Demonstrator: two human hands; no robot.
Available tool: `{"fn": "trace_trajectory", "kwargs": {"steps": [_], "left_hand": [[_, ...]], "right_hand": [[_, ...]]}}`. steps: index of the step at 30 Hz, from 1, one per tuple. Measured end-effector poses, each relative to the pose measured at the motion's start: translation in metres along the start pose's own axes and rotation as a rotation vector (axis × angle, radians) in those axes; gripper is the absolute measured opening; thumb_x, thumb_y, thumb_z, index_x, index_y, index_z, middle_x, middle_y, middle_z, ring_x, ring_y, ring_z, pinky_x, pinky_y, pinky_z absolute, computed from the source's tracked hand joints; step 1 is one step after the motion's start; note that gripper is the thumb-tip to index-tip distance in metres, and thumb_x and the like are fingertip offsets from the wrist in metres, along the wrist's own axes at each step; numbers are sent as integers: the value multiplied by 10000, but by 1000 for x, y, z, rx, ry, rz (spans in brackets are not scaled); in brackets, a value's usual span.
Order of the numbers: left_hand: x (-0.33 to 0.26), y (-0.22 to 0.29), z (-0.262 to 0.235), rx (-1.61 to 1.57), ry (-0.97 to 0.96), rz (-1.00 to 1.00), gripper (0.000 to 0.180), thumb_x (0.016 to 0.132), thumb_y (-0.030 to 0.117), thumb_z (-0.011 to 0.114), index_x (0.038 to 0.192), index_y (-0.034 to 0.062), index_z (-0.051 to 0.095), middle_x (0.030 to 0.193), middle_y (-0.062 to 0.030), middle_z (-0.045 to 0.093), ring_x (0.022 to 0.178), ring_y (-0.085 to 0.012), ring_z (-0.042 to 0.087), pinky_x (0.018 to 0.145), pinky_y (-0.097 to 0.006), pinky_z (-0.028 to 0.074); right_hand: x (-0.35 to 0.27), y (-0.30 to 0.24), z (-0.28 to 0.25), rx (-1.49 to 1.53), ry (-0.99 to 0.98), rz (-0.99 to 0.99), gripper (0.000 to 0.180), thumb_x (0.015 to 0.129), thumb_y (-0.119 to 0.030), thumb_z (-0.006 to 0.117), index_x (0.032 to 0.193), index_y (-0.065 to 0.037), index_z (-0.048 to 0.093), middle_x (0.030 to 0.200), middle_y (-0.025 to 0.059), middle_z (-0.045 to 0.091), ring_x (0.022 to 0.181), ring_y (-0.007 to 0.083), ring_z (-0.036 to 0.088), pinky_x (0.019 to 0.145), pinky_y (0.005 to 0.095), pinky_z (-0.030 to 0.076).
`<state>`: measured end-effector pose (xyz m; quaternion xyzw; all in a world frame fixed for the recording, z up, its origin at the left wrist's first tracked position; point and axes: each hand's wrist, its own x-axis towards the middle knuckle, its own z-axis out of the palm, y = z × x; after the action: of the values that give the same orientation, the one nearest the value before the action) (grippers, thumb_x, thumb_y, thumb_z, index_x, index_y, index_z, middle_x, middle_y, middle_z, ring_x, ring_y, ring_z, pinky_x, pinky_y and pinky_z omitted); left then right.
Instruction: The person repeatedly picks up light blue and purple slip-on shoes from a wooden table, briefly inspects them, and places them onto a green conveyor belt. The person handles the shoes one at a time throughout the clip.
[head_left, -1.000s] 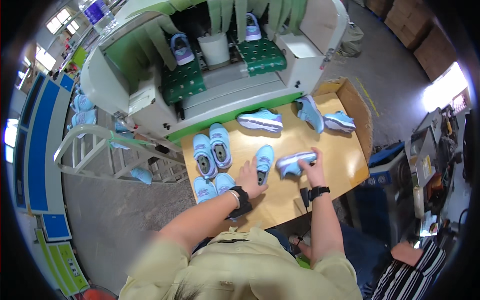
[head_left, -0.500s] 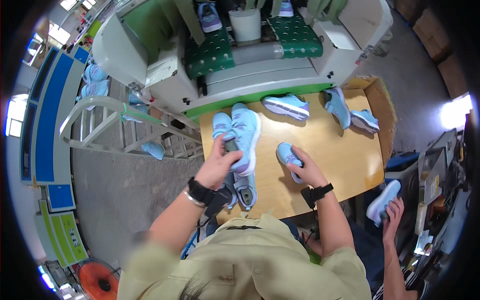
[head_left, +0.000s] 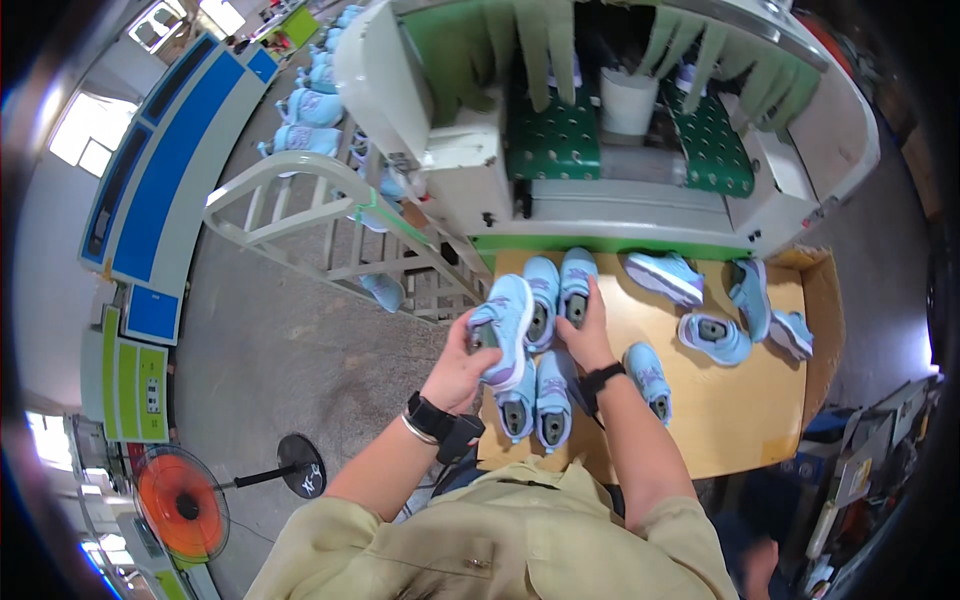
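My left hand (head_left: 468,358) is closed around the heel end of a light blue sneaker (head_left: 512,312), raised above the other shoes. A dark grey shoe last shows in its opening. My right hand (head_left: 590,338) grips another blue sneaker (head_left: 578,268) by its heel end, at the table's far left. Between them stands a third sneaker (head_left: 542,282), also with a last inside. Nearer to me, a left sneaker (head_left: 515,412) and a right sneaker (head_left: 552,390) stand side by side, partly under the raised one. Beside my right forearm rests a single sneaker (head_left: 648,372).
Several more sneakers (head_left: 664,276) lie on the right of the wooden table (head_left: 690,430), by a cardboard edge (head_left: 825,335). Beyond is a machine with perforated green belts (head_left: 555,145). A metal rack (head_left: 330,215) with shoes and a fan (head_left: 185,505) stand left. Another person's blurred hand (head_left: 760,568) shows lower right.
The view has swung left. My right hand has moved left to the shoes near my left hand. Another sneaker now lies at the table's right, and the other person's raised shoe is gone from view.
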<state>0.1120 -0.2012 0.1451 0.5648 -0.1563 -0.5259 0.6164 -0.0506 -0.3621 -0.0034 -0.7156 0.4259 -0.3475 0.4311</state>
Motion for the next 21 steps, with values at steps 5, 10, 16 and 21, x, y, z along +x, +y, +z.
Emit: {"fn": "trace_trajectory", "kwargs": {"steps": [5, 10, 16, 21], "left_hand": [[2, 43, 23, 30, -110, 85, 815, 797, -40, 659, 1540, 29, 331, 1464, -108, 455, 1402, -234, 406, 1186, -374, 304], [67, 105, 78, 344, -230, 407, 803, 822, 29, 658, 1540, -23, 304, 1484, -129, 459, 1416, -245, 402, 1201, -352, 269], [221, 147, 155, 756, 151, 881, 796, 932, 243, 649, 1559, -45, 253, 1492, -273, 444, 1418, -358, 418, 1172, -372, 319], [209, 125, 140, 784, 88, 877, 779, 1013, 304, 598, 1574, -52, 190, 1570, -315, 289, 1455, -425, 328, 1197, -414, 283]], "right_hand": [[10, -38, -86, 770, 29, 487, 648, 905, -59, 601, 1517, -26, 390, 1423, 140, 499, 1217, 202, 560, 1010, 314, 480], [61, -146, -183, 218, 222, -14, 638, 933, -58, 571, 1542, -50, 381, 1468, 134, 473, 1321, 233, 470, 1118, 343, 359], [222, -121, -219, -148, 354, -434, 652, 979, -119, 601, 1557, -22, 317, 1558, 210, 402, 1421, 333, 411, 1186, 389, 303], [212, -110, -256, 3, -23, -83, 619, 1054, -214, 566, 1607, -147, 294, 1498, 165, 488, 1261, 230, 540, 1073, 333, 411]]}}
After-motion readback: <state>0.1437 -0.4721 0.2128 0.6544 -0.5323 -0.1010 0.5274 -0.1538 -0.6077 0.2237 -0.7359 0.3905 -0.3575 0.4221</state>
